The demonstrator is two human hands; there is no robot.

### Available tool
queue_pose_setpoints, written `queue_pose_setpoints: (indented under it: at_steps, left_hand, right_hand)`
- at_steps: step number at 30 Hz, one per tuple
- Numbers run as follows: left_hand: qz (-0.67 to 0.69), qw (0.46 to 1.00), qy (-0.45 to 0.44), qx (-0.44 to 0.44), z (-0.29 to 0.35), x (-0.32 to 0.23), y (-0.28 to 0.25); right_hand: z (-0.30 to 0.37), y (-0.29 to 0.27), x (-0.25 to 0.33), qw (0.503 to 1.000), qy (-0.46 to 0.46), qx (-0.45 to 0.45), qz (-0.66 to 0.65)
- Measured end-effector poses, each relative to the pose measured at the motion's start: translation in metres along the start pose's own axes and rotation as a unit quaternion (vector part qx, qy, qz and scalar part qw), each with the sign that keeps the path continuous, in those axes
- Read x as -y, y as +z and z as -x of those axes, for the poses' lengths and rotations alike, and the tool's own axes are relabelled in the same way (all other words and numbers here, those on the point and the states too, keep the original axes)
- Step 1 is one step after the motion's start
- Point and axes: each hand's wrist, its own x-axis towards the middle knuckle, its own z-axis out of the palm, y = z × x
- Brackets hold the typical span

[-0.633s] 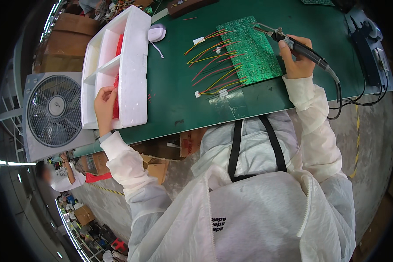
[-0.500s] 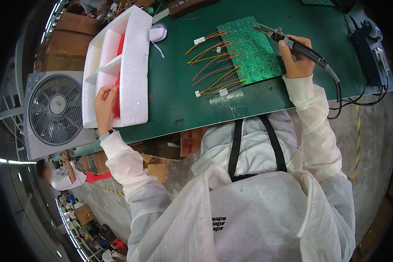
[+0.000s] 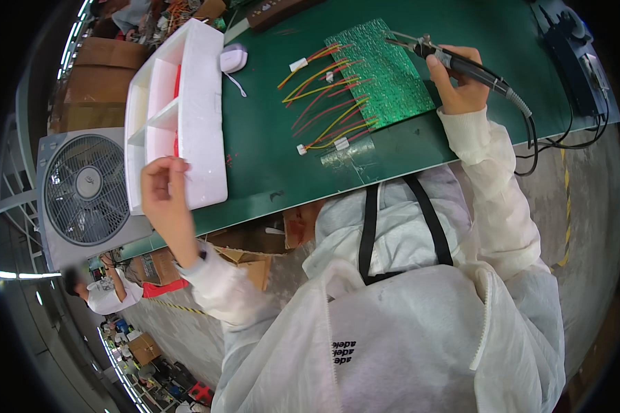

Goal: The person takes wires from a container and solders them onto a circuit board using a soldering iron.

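Note:
My right hand (image 3: 463, 93) grips a soldering iron (image 3: 474, 70) with a metal guide at its front. The iron's tip hovers over the upper right part of a green circuit board (image 3: 389, 86); whether it touches I cannot tell. Red, yellow and dark wires (image 3: 323, 86) run out from the board's left side, some ending in white connectors (image 3: 299, 65). My left hand (image 3: 164, 189) is pinched at the near end of a white foam box (image 3: 210, 131). A bit of red shows at its fingertips, too small to name. Red wires (image 3: 176, 146) lie in the box, partly hidden.
A soldering station (image 3: 577, 72) with black cables stands at the table's right end. Beside the box sits a small white-and-purple case (image 3: 233, 59) with a strap. A box fan (image 3: 86, 182) and cardboard boxes (image 3: 103, 82) stand left of the table. Another person (image 3: 110, 290) is farther off, lower left.
My left hand has lifted from inside the foam box toward me, over its near wall. My right hand still holds the iron over the board. The whole view has shifted slightly.

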Motion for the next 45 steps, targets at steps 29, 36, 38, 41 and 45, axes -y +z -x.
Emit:
queue_pose_setpoints:
  at_steps: [29,36,38,41,45]
  left_hand:
    - [-0.116,0.986,0.087,0.076,-0.024,0.071,0.135]
    - [-0.032,0.996,0.020,0.085,-0.031,0.082,0.129]
    - [0.065,0.986,-0.116,0.095,-0.033,0.074,0.125]
    - [0.119,0.990,-0.045,0.061,-0.030,0.054,0.127]
    - [0.127,0.991,-0.005,0.038,-0.018,0.024,0.138]
  right_hand:
    - [0.000,0.001,0.004,1.000,0.000,-0.006,-0.025]
    - [-0.005,0.006,0.005,0.985,0.111,-0.048,-0.126]
    - [-0.006,0.011,0.003,0.982,0.116,-0.048,-0.144]
    - [-0.005,0.017,0.002,0.973,0.144,-0.042,-0.173]
    - [0.000,0.023,0.003,0.969,0.160,-0.058,-0.177]
